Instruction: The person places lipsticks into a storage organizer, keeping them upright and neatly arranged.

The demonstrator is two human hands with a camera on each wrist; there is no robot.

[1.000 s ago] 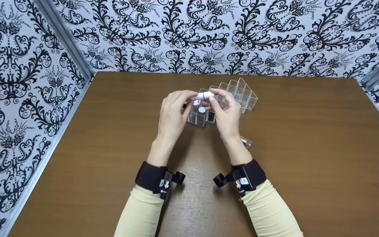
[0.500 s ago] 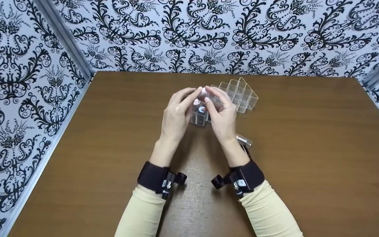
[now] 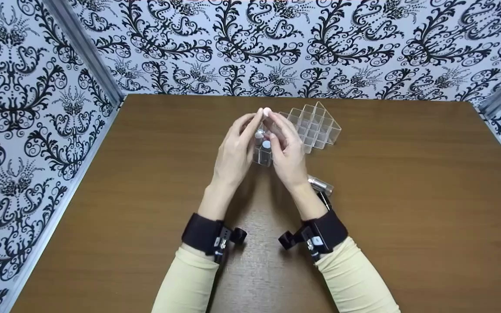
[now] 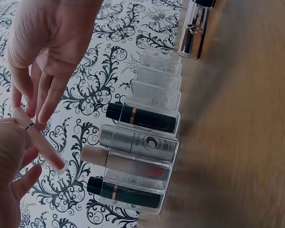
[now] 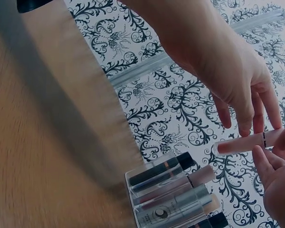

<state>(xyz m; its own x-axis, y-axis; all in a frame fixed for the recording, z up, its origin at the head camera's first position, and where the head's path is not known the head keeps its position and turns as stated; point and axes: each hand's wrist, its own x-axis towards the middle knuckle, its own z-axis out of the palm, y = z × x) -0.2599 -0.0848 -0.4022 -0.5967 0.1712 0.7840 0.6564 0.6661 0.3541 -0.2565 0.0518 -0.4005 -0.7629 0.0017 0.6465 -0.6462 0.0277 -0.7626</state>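
Observation:
A pink lip gloss tube [image 5: 240, 145] is held between both hands above a clear stepped organizer [image 3: 315, 128]. Its cap end points up, its coral-tinted end down. My left hand [image 3: 233, 152] pinches it near the cap joint, as the left wrist view [image 4: 4, 161] shows. Fingers of my right hand [image 3: 291, 152] pinch it from the other side, near the cap. In the head view only the round cap top shows. Standing in the organizer's left slots are two black-capped tubes [image 4: 152, 121], a silver stick [image 4: 133, 142] and another pink tube [image 4: 95, 154].
Beside my right wrist a clear tube [image 3: 321, 184] lies on the wooden table [image 3: 407, 208], next to a dark slim item [image 3: 324, 201] partly covered by the forearm. Patterned walls [image 3: 276, 52] stand behind and at the sides.
The lip gloss tube has swung from lying crosswise between the hands to cap end up. Both hands have come closer together, and their fingertips have risen slightly.

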